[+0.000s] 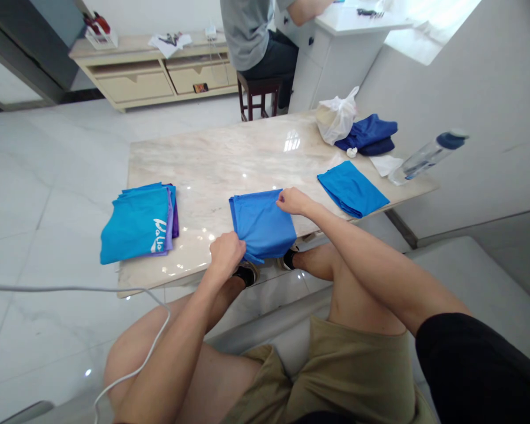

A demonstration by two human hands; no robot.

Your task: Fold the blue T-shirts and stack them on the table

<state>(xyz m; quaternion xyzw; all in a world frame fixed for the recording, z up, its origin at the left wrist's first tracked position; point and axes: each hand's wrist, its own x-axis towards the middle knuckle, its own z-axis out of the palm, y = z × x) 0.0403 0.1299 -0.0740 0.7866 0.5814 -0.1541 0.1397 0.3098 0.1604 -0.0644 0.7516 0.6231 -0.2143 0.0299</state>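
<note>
A folded blue cloth lies at the near edge of the marble table, its lower part hanging over the edge. My left hand is closed on its lower left corner, where the fabric bunches into creases. At the upper right corner, my right hand pinches the same cloth. To the left sits a stack of folded cloths, turquoise on top with white lettering and purple layers beneath. A folded bright blue cloth rests to the right, near my right forearm.
A white plastic bag, dark blue fabric and a clear bottle with a blue lid stand at the table's back right. Beyond, a person sits on a stool. A white cable crosses near my left arm.
</note>
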